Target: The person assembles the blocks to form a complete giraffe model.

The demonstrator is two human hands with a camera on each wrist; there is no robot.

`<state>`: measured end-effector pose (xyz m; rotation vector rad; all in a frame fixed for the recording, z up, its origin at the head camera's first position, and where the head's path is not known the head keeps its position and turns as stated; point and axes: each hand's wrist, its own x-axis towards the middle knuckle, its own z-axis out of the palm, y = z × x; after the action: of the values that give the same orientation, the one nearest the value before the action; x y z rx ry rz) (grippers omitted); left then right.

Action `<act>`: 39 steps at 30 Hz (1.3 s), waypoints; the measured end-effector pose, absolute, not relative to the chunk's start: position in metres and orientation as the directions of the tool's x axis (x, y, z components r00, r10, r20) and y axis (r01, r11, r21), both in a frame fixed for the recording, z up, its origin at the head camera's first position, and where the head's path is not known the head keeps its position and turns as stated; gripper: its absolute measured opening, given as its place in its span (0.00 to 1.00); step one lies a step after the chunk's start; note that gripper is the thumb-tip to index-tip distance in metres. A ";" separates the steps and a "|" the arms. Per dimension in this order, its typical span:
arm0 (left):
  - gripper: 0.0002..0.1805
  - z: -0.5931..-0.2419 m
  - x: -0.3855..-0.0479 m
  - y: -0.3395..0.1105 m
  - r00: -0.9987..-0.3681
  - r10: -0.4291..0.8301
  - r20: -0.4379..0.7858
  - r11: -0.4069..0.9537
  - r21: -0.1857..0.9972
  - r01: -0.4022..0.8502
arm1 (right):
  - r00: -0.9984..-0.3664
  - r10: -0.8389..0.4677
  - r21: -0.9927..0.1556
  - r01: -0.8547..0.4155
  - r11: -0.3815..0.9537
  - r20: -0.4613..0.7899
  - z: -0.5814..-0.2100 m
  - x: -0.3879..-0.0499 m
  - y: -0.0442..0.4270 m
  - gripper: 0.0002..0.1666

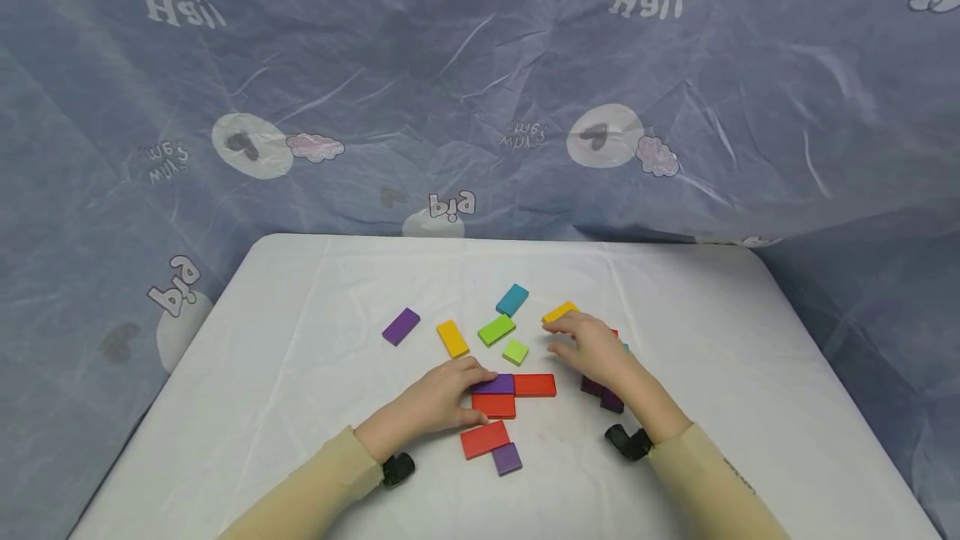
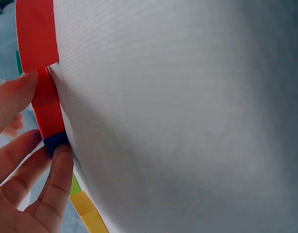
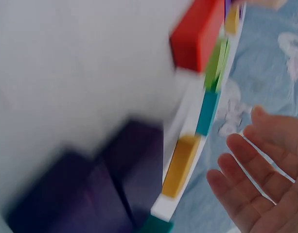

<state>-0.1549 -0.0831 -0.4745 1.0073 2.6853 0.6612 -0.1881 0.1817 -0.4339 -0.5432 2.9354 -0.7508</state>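
1. Coloured blocks (image 1: 497,330) lie spread over the white table (image 1: 225,398), in the lower middle of the head view.
2. At lower centre, the left hand (image 1: 442,397) grips a purple block (image 1: 493,384) and the red block (image 1: 493,406) touching it below, fingers on the purple one, thumb at the red one's lower side; squeezing from opposite sides probably keeps their long edges together.
3. A second red block (image 1: 535,386) sits end to end with the gripped purple one, to its right, outside the hold.
4. Just below that group, a tilted red block (image 1: 484,440) has a small purple block (image 1: 507,458) at its lower right corner; neither is clamped.
5. Right of centre, the right hand (image 1: 592,348) holds nothing, its fingers apart, near a yellow block (image 1: 557,312); being raised likely keeps it from disturbing the pieces underneath.
6. Two dark purple blocks (image 1: 612,400) lie just below the right hand in the head view, seemingly out of the left hand's way.
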 end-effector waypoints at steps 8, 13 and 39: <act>0.31 -0.476 -0.154 -0.082 -0.759 0.649 -0.056 0.682 0.485 0.547 | -0.953 -0.302 -0.380 -0.283 0.881 0.010 -0.439 -0.220 0.192 0.18; 0.31 -0.476 -0.154 -0.082 -0.760 0.647 -0.055 0.683 0.484 0.547 | -0.959 -0.279 -0.326 -0.247 0.912 -0.054 -0.444 -0.229 0.192 0.20; 0.31 -0.472 -0.154 -0.082 -0.771 0.633 -0.068 0.698 0.480 0.532 | -0.959 -0.282 -0.337 -0.269 0.902 0.010 -0.448 -0.219 0.197 0.21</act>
<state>-0.1541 -0.0822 -0.4724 0.9339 2.6801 0.6523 -0.2188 0.1973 -0.4475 -0.4387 3.0264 -0.5269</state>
